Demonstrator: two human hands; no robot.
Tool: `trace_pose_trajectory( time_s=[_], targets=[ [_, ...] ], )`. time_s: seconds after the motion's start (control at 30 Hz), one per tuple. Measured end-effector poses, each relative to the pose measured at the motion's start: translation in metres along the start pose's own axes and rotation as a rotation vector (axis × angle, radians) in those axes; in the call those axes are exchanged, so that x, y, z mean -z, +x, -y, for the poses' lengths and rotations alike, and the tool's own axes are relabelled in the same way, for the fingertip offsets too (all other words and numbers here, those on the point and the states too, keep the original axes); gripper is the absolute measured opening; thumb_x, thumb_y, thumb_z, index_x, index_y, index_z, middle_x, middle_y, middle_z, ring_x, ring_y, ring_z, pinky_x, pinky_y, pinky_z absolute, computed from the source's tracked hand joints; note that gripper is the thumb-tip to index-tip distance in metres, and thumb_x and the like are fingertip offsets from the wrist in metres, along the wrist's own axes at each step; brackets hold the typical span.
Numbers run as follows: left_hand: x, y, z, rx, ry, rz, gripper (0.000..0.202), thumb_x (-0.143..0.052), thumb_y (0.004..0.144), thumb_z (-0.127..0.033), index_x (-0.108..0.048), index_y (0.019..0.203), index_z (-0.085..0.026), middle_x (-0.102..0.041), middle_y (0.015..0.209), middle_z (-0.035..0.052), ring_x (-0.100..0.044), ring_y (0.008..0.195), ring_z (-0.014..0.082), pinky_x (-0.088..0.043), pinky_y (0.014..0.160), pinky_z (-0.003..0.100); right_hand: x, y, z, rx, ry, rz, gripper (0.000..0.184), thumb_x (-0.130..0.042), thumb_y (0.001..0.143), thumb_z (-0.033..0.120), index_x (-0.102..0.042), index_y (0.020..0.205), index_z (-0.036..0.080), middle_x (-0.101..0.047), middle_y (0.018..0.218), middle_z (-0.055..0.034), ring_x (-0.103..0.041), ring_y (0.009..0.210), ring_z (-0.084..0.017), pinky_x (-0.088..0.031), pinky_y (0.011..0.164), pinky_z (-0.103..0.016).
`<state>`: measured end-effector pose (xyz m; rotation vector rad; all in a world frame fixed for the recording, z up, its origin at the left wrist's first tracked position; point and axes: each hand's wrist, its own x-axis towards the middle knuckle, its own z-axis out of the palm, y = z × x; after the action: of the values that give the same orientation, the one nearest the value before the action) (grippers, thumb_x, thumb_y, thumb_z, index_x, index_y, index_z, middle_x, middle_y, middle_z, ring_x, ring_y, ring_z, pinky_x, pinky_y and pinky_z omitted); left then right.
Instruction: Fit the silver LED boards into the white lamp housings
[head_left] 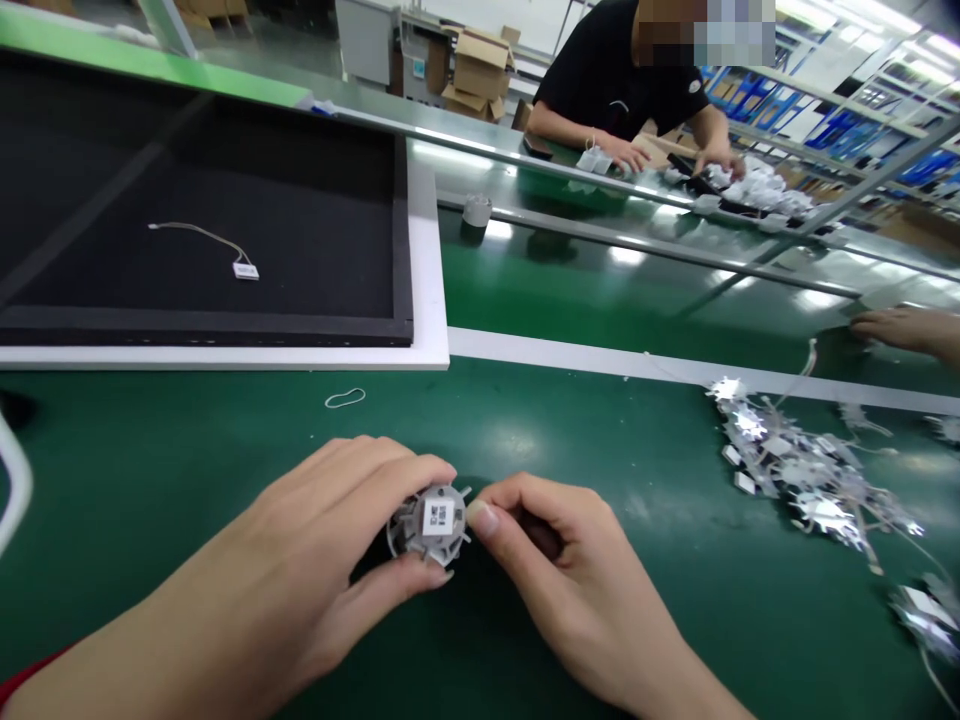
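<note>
My left hand [330, 540] grips a round grey plastic part [409, 530] between thumb and fingers, just above the green table. Short prongs stick out around its rim, and on top sits a small white block [439, 517] with dark print. Thumb and forefinger of my right hand [559, 560] are pinched together at the part's right edge. What lies between those fingertips is too small to tell. A thin white loop, like a rubber band [345, 398], lies beyond my left hand.
A black-lined tray [429, 260] with a white rim, holding a wired white block [246, 270], stands back left. Tangled silvery parts with wires [787, 460] lie right. A grey round piece [477, 210] sits farther back. Another person's hand [904, 328] reaches in right; a co-worker [600, 90] works opposite.
</note>
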<state>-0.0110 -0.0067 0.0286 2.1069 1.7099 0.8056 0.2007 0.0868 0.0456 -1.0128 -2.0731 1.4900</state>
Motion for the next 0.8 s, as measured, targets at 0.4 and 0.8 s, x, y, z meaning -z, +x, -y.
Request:
trace_pose_trajectory(
  time_s=[0.4,0.8],
  targets=[
    [-0.0019,-0.0047,-0.0064,0.201,-0.132,0.06,0.045,-0.082,0.089,-0.021,-0.061,0.124,-0.039,-0.065,0.12,-0.0052,-0.069,0.102,0.0222,-0.056,0.085,0.034,-0.0022,0.0027,-0.0043,-0.163,-0.073,0.104,0.035,-0.057,0.102,0.041,-0.065,0.076,0.019,-0.061,0.066,0.0008,-0.048,0.059,-0.012,-0.035,0.053,-0.025],
    [-0.0024,-0.0033,-0.008,0.213,-0.176,0.096,0.032,-0.071,0.099,-0.033,-0.061,0.126,-0.047,-0.067,0.116,-0.0084,-0.068,0.097,0.0236,-0.053,0.082,0.039,-0.0035,0.0041,-0.0058,-0.169,-0.103,0.094,0.036,-0.057,0.102,0.045,-0.064,0.076,0.021,-0.056,0.065,0.0018,-0.048,0.06,-0.013,-0.034,0.054,-0.026]
  ],
)
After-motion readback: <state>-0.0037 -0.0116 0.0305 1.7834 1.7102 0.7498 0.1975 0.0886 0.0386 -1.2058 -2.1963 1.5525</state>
